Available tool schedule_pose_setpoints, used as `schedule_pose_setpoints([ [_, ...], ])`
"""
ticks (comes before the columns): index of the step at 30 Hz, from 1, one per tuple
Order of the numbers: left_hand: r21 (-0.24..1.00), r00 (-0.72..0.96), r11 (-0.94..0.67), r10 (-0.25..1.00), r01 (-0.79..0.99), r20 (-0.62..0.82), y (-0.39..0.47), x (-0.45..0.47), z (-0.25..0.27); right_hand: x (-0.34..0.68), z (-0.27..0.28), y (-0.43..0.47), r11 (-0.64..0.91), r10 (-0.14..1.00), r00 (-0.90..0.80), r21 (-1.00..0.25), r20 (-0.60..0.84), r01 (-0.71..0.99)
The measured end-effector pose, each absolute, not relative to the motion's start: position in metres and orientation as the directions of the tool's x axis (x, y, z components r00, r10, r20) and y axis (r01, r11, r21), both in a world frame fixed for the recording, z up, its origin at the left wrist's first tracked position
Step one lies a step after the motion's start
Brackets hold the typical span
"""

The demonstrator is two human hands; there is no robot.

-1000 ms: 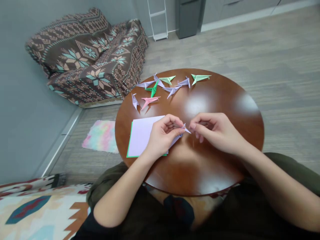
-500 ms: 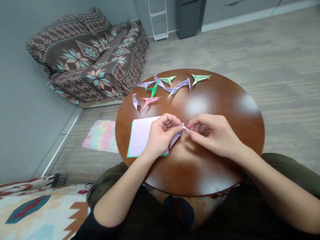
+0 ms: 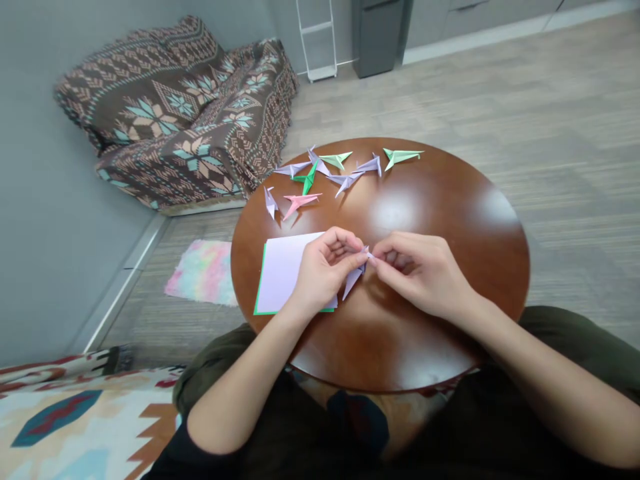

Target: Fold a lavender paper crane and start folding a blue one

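Between my two hands is a small lilac origami crane, its pointed wing hanging down toward the tabletop. My left hand pinches its body between thumb and forefinger, hiding part of the folds. With thumb and forefinger, my right hand grips the narrow tip on the crane's right side. Under and left of my left hand lies a stack of square paper, lilac on top with green showing at the edges.
Several folded cranes lie toward the table's far left, among them a pink crane, a dark green crane and a pale green crane. The round brown table stands before a covered sofa. A fluffy rug lies left.
My right fingertips have moved slightly left, closer to my left hand, on the crane's tip. The hanging wing has shifted a little to the right and down.
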State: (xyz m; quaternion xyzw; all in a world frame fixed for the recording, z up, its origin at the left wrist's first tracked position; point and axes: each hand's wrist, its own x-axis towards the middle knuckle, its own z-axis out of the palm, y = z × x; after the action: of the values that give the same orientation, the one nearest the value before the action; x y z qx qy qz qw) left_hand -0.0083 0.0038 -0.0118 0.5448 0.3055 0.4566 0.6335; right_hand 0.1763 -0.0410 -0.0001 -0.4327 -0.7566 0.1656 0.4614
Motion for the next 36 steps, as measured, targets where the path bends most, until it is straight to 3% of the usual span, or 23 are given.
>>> schedule_pose_setpoints([
  [9,0.965,0.402,-0.021,0.906,-0.262,0.129,0.0038,-0.0074,-0.0127,0.1767,-0.0019,-0.0402,0.543,0.828,-0.183,-0.677,0.530,0.497],
  [20,0.994,0.456,0.061,0.890,-0.088,-0.014,0.0058,-0.0102,-0.0146,0.1828,-0.0016,-0.0368,0.270,0.961,-0.040,-0.906,0.272,0.326],
  [26,0.978,0.357,0.135,0.931,-0.157,-0.071,0.0083,-0.0114,-0.0191,0.1844,-0.0057,-0.0323,0.139,0.988,0.039,-0.962,0.152,0.236],
  [33,0.945,0.330,0.189,0.939,-0.268,-0.094,0.0103,-0.0121,-0.0193,0.1806,-0.0073,-0.0340,-0.012,0.981,-0.187,-0.980,-0.050,0.199],
  [36,0.939,0.345,0.174,0.936,-0.296,-0.065,0.0104,-0.0124,-0.0193,0.1788,-0.0056,-0.0369,-0.009,0.970,-0.234,-0.977,-0.060,0.211],
])
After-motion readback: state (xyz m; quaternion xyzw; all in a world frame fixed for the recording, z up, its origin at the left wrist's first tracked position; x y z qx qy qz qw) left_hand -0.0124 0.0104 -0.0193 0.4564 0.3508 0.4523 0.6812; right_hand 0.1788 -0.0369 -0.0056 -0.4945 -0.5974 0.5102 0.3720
